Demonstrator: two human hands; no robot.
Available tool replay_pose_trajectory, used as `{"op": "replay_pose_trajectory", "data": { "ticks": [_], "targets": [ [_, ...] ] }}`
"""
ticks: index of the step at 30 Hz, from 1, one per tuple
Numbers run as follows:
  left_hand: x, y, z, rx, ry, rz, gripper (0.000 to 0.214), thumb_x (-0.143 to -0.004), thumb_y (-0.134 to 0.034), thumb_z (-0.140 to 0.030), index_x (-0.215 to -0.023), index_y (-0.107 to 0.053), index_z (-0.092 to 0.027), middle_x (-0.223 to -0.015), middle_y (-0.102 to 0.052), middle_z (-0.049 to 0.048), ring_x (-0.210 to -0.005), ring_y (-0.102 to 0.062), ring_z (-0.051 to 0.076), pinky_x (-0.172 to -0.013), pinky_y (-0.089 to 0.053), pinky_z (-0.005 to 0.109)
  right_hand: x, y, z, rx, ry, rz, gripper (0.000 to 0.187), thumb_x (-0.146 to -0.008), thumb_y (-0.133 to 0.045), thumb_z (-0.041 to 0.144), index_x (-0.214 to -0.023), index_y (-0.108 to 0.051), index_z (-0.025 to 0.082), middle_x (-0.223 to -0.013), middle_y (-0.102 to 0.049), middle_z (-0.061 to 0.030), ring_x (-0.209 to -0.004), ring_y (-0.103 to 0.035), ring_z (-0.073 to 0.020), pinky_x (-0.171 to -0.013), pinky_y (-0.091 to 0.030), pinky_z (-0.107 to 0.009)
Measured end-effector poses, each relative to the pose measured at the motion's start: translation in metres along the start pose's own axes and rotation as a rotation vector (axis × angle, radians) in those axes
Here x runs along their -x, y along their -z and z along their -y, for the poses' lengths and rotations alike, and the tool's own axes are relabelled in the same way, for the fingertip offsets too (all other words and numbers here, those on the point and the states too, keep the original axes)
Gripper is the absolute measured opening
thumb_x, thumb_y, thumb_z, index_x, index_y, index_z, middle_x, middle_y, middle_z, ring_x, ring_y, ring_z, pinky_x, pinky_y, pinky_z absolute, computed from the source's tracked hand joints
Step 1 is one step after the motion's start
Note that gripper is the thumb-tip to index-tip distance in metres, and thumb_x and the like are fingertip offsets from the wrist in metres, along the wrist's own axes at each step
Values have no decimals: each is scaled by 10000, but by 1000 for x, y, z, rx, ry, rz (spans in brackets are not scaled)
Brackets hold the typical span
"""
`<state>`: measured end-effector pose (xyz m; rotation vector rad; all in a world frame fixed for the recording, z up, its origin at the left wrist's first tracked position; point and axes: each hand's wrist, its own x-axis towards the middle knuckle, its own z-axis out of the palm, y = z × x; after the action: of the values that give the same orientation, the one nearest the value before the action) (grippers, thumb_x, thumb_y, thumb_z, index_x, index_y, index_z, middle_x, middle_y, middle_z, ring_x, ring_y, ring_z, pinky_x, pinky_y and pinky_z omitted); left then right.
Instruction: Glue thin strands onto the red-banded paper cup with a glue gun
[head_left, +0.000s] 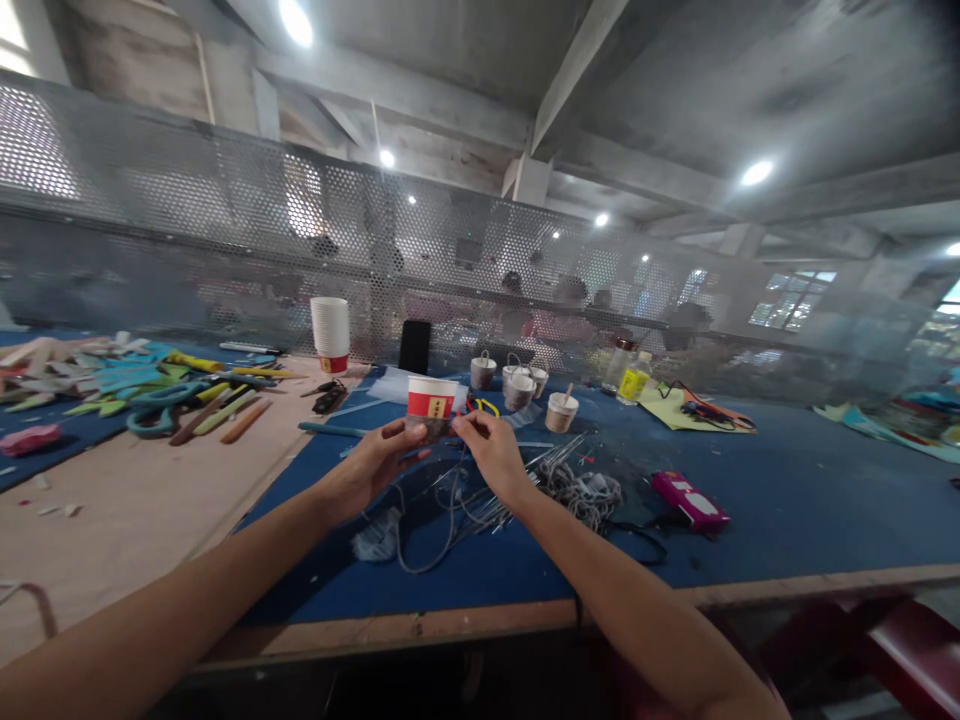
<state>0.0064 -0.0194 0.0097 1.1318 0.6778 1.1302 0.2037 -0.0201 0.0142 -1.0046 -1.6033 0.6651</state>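
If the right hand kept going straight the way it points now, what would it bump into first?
Most likely the red-and-white cup in the left hand; the right hand looks so close that the two may be touching.

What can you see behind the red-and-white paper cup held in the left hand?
Behind the paper cup, a black smartphone stands upright and part of a white sheet shows. Whatever lies directly behind the cup's body cannot be seen.

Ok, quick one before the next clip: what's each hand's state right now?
Left hand: closed, holding the red-and-white paper cup.
Right hand: fingertips at the cup's side; grip on the grey cord can't be told.
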Motion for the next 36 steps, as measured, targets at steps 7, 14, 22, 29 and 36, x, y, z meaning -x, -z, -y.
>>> {"op": "replay_pose_trajectory", "data": {
  "ticks": [7, 14, 22, 29, 36],
  "targets": [
    [-3, 3, 4, -1, -11, 22, 428, -761, -873, -411, -1117, -786, -190, -1350, -738, 145, -1368, -587, 362, -1121, -459, 460, 0, -1, -1, -3, -16, -11, 292, -905, -618, 452, -785, -706, 202, -783, -734, -12, -767, -654, -185, -747, -478, -277],
    [-7, 10, 9, -18, -19, 35, 440, -791, -851, -422, -1160, -788, -191, -1389, -715, 150, -1406, -549, 368, -1145, -438, 472, 1, 0, 4, -26, -16, -4, 285, -885, -619, 439, -750, -708, 205, -766, -725, -6, -760, -651, -182, -764, -484, -282],
    [-5, 7, 8, -9, -7, 37, 418, -789, -856, -411, -1140, -792, -194, -1382, -721, 142, -1417, -538, 374, -1149, -432, 474, 0, -1, 0, -7, -6, -33, 264, -868, -622, 423, -744, -691, 200, -759, -700, -6, -737, -625, -175, -740, -468, -279],
    [-4, 4, 5, -20, -4, 24, 406, -757, -873, -430, -1089, -810, -205, -1355, -737, 135, -1389, -561, 382, -1126, -452, 479, -1, -1, -2, 16, -7, -45, 271, -855, -620, 432, -714, -661, 205, -734, -661, -1, -706, -596, -169, -727, -459, -283],
    [-5, 7, 8, -12, 8, 62, 417, -797, -843, -419, -1155, -796, -211, -1392, -716, 134, -1392, -563, 355, -1105, -464, 437, -2, -1, 0, 41, -21, -36, 254, -832, -609, 422, -701, -654, 209, -725, -656, -1, -702, -588, -169, -729, -461, -284]
  ]
}}
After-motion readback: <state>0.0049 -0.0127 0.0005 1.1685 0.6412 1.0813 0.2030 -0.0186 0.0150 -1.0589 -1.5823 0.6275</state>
